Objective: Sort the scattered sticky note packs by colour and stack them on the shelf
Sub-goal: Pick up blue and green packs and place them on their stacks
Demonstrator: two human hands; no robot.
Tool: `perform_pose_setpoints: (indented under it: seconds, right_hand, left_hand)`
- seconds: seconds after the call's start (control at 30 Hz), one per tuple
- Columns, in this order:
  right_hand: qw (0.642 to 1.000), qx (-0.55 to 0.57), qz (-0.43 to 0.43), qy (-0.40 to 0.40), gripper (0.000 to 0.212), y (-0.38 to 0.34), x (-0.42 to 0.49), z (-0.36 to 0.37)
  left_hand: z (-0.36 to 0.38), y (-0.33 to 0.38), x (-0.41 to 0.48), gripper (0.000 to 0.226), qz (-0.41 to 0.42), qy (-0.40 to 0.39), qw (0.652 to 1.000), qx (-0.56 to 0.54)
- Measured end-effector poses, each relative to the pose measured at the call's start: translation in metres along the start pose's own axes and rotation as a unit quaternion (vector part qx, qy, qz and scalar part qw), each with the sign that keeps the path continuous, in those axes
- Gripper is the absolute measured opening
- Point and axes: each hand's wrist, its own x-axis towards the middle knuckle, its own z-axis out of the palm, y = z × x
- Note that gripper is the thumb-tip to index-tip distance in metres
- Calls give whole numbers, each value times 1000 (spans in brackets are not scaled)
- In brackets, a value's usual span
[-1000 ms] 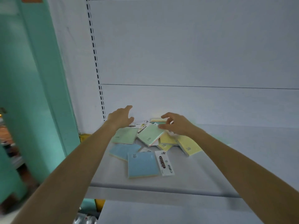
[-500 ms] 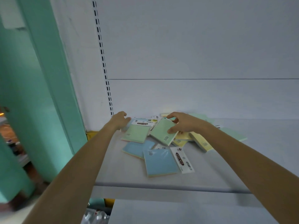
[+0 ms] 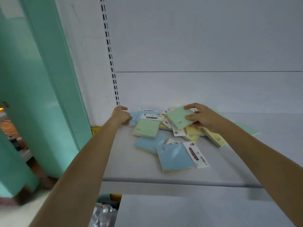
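Note:
Sticky note packs lie scattered on the white shelf [image 3: 131,163]. My right hand [image 3: 202,116] grips a green pack [image 3: 178,117], lifted and tilted above several yellow packs [image 3: 194,133]. At the back left of the pile my left hand [image 3: 121,114] has its fingers curled on the edge of a blue pack [image 3: 133,118]. A second green pack [image 3: 146,128] with a white header lies flat between my hands. Two blue packs [image 3: 174,157] [image 3: 148,143] lie nearest the shelf's front. Another yellow pack [image 3: 214,138] sits under my right wrist.
The shelf's white back panel and a slotted upright [image 3: 109,51] rise behind the pile. A teal door frame [image 3: 54,79] stands at the left. A lower shelf [image 3: 180,210] juts out below, with crinkled silver packaging [image 3: 103,215] beside it.
My right hand has raised the green pack off the pile and tilted it. My left hand has moved back and closed its fingers on the blue pack's edge.

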Motion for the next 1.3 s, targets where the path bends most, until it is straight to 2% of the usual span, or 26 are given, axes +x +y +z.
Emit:
perform_pose_setpoints:
  seconds: [0.1, 0.3, 0.43, 0.6, 0.8, 1.1, 1.3]
  right_hand:
    - [998, 58, -5, 25, 23, 0, 1, 2]
    - [996, 79, -30, 40, 29, 5, 1, -2]
    - [991, 95, -73, 54, 44, 9, -7, -15]
    - [986, 112, -93, 76, 51, 17, -28, -55]
    - [981, 132, -69, 126, 56, 52, -84, -151]
    - [971, 112, -33, 207, 57, 124, -204, -335]
    - [958, 109, -7, 266, 56, 164, -241, -430]
  left_hand:
    - [-4, 5, 0, 48, 20, 1, 999, -49]
    - [-13, 15, -2, 48, 137, 186, 972, -53]
    - [-7, 27, -16, 48, 186, 211, 956, -85]
    - [40, 56, -45, 45, 187, 124, 962, -153]
    - [143, 90, -107, 41, 215, 6, 967, -137]
    - [342, 139, -203, 41, 193, -70, 970, -133]
    - [458, 173, -252, 41, 177, -138, 965, -137]
